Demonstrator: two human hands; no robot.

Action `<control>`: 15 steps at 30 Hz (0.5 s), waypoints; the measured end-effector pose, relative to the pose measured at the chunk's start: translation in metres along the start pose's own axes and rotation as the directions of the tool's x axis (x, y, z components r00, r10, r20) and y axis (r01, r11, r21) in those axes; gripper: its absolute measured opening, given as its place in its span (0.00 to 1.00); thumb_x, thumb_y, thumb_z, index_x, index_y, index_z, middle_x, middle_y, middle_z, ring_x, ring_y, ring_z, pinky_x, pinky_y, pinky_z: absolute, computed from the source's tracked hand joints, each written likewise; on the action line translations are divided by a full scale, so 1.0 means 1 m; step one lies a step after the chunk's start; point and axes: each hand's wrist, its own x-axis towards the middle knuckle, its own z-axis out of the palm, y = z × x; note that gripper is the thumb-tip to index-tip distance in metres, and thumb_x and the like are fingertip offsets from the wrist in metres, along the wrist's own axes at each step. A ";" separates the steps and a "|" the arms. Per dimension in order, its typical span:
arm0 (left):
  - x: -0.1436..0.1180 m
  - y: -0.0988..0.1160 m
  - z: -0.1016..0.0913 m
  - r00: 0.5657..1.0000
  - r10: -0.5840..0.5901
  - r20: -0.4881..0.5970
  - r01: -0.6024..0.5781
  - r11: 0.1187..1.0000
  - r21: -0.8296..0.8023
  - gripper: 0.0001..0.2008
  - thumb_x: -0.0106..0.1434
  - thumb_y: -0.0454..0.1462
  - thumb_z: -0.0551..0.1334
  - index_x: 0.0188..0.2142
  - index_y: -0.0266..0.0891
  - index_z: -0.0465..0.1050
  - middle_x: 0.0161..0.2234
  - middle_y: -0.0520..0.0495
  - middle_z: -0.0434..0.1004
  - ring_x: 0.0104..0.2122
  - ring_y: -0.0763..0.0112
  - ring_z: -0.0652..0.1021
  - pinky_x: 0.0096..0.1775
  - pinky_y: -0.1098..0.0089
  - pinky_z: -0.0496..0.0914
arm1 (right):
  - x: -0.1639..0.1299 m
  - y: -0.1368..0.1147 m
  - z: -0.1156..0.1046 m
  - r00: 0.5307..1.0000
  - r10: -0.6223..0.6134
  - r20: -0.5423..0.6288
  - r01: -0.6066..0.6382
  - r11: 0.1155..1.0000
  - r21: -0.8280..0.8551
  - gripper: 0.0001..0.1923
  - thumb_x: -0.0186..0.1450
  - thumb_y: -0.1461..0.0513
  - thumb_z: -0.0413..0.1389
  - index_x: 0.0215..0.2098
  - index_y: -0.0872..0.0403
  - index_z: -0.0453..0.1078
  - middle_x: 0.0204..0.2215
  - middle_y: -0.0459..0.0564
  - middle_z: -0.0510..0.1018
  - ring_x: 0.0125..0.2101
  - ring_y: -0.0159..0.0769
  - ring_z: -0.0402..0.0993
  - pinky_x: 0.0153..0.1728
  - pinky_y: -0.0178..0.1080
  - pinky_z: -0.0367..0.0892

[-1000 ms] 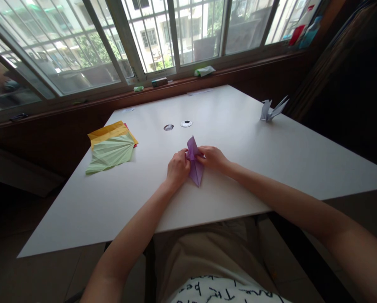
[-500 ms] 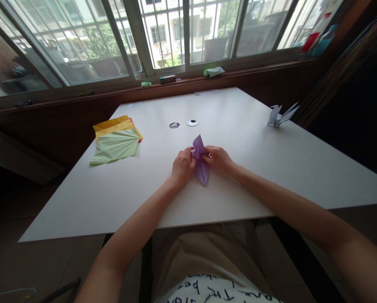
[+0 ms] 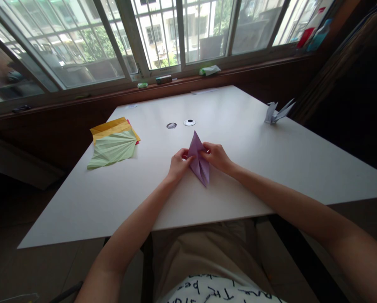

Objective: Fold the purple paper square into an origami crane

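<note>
- Here, the purple folded paper (image 3: pixel 199 162) lies near the middle of the white table (image 3: pixel 270 160), pinched at its 2 side edges.
- The left hand (image 3: pixel 177 165) and the right hand (image 3: pixel 217 156) both close fingertips on it.
- Likely very light, thin, easily creased; best held by the edges near the folds.
- A finished paper crane (image 3: pixel 276 112) stands well apart.

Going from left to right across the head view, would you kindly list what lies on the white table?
Stack of coloured papers → left hand → purple folded paper → right hand → pale folded paper crane.
</note>
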 end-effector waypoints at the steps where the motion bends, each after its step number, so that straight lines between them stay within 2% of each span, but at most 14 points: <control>1: 0.000 0.000 -0.001 1.000 -0.014 -0.011 0.014 1.000 -0.001 0.08 0.52 0.38 0.62 0.32 0.38 0.71 0.32 0.49 0.76 0.30 0.73 0.73 0.35 0.71 0.68 | 0.000 0.000 0.000 1.000 0.001 0.004 -0.001 1.000 -0.005 0.06 0.54 0.63 0.50 0.20 0.55 0.60 0.19 0.43 0.67 0.21 0.27 0.60 0.24 0.32 0.52; 8: 0.001 -0.002 -0.003 0.994 -0.068 -0.086 0.068 0.998 -0.001 0.07 0.51 0.40 0.62 0.28 0.38 0.71 0.27 0.51 0.75 0.27 0.74 0.73 0.32 0.72 0.67 | 0.001 0.004 0.001 0.997 -0.013 0.080 0.014 1.000 -0.011 0.03 0.55 0.64 0.51 0.25 0.56 0.65 0.24 0.46 0.73 0.24 0.30 0.65 0.27 0.32 0.57; 15: 0.001 -0.002 -0.003 0.997 -0.037 -0.069 0.035 0.999 -0.032 0.08 0.52 0.40 0.61 0.28 0.37 0.72 0.26 0.51 0.75 0.27 0.74 0.73 0.32 0.73 0.66 | 0.001 0.005 0.003 0.997 -0.025 0.079 0.016 0.994 0.109 0.05 0.54 0.64 0.52 0.27 0.58 0.69 0.25 0.47 0.74 0.26 0.31 0.67 0.28 0.33 0.60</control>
